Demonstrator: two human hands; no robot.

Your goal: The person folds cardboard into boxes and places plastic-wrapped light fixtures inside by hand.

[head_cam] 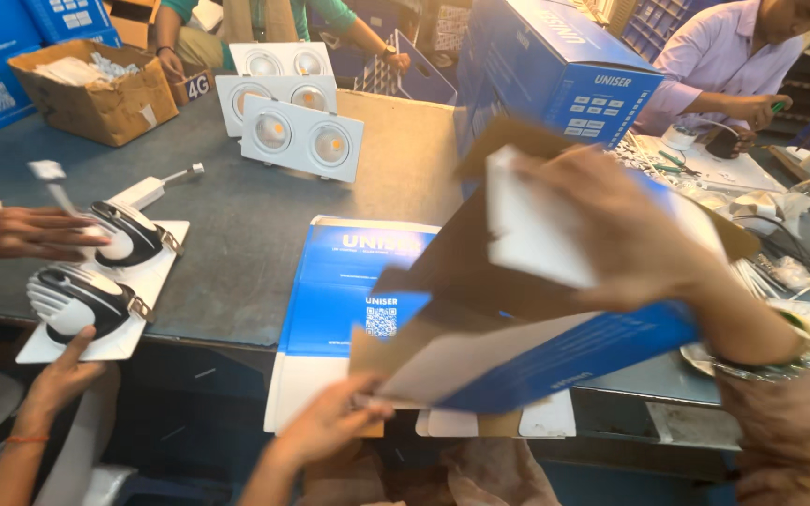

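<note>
Nearest: left hand at the bottom edge, grip pinched shut on the lower corner of the blue carton.
Carton: half-folded, held above the worktop, long axis running from lower left up to the right.
Right hand: on top, grip closed over the upper flap, blurred.
Below: flat blue carton blank, nearer the left hand.

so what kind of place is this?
Most likely a packing line in a light-fitting workshop. White twin downlight fittings lie on the grey worktable, the hands, left hand and right hand, fold a blue carton, and more blue cartons are stacked around.
</note>
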